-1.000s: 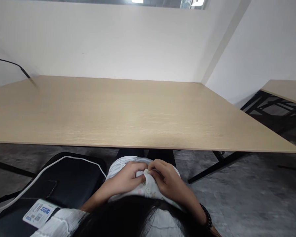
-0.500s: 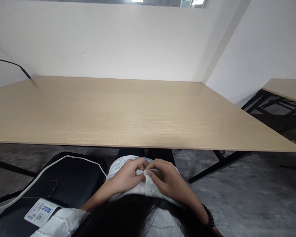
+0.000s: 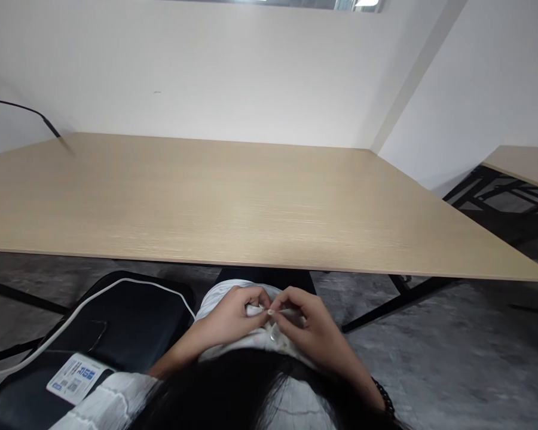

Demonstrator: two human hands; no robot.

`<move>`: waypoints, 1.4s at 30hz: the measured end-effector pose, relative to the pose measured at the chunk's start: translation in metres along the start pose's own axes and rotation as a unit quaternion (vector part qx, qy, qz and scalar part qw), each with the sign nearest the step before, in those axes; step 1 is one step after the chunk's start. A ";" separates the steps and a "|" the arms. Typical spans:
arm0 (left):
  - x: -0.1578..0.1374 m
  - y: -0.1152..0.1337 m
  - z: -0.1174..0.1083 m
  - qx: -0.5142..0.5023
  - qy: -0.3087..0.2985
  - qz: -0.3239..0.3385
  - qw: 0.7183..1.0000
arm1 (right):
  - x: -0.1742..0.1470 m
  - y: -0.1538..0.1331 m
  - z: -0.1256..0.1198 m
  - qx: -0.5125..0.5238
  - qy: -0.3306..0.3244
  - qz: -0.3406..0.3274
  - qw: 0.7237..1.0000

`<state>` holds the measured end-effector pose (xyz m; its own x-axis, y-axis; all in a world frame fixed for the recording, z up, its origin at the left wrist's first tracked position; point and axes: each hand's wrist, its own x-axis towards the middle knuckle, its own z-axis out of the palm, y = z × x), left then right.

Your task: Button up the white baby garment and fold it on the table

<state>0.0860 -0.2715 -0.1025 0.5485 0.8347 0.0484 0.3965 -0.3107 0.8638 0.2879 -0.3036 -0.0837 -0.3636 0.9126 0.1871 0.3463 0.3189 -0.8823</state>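
Both hands meet at the front of the white shirt point(image 3: 255, 341) that I wear, over my lap. My left hand point(image 3: 237, 310) pinches the shirt's front edge between thumb and forefinger. From the other side, my right hand point(image 3: 307, 319) pinches the same edge, its fingertips at a small pale button point(image 3: 270, 312). Another button point(image 3: 274, 335) sits lower on the shirt front. Whether the upper button is through its hole I cannot tell. A dark beaded bracelet point(image 3: 383, 397) circles my right wrist.
A wooden table point(image 3: 233, 197) stands before me against a white wall. On my left, a black chair point(image 3: 134, 322) bears a white device with a printed label point(image 3: 78, 377) and a white cable point(image 3: 78, 310). Black table legs point(image 3: 399, 303) stand on the grey floor at right.
The fingertips of both hands have drawn closer together around the button, and the shirt edge between them has turned. The view has tilted slightly.
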 end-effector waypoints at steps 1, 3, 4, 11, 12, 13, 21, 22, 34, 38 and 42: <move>-0.001 0.001 -0.003 -0.006 -0.002 0.002 1.000 | -0.001 0.001 -0.002 0.010 0.021 0.018 1.000; -0.003 0.005 -0.008 0.000 -0.004 0.012 1.000 | -0.001 0.003 -0.006 0.020 0.055 0.042 0.997; -0.004 0.008 -0.011 0.011 -0.004 0.022 1.000 | -0.001 0.004 -0.007 0.020 0.063 0.045 0.997; -0.010 0.021 -0.020 0.018 -0.131 0.142 0.981 | 0.002 0.009 -0.003 0.001 0.093 -0.012 0.996; -0.011 0.021 -0.020 0.018 -0.142 0.143 0.979 | 0.002 0.011 -0.003 -0.004 0.102 -0.019 0.995; -0.011 0.021 -0.020 0.018 -0.142 0.139 0.980 | 0.003 0.012 -0.002 -0.009 0.110 -0.025 0.994; -0.012 0.018 -0.016 0.023 -0.073 0.080 0.994 | -0.001 0.002 -0.008 -0.010 0.068 -0.079 0.995; -0.012 0.018 -0.015 0.017 -0.064 0.076 0.995 | -0.002 0.000 -0.009 -0.008 0.049 -0.076 0.996; -0.006 0.009 -0.008 -0.024 0.024 0.033 0.999 | -0.002 0.002 -0.003 -0.019 0.038 -0.027 0.999; -0.007 0.008 -0.016 0.017 0.024 0.030 0.999 | 0.001 0.004 -0.006 -0.012 0.137 -0.016 0.990; -0.008 0.006 -0.024 0.092 0.075 0.054 0.991 | 0.003 0.007 -0.010 -0.055 0.187 -0.037 0.980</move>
<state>0.0665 -0.2688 -0.0857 0.4854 0.8459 0.2211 0.4768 -0.4681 0.7440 0.2978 -0.2962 -0.0854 -0.0548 0.9095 0.4120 0.4296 0.3940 -0.8126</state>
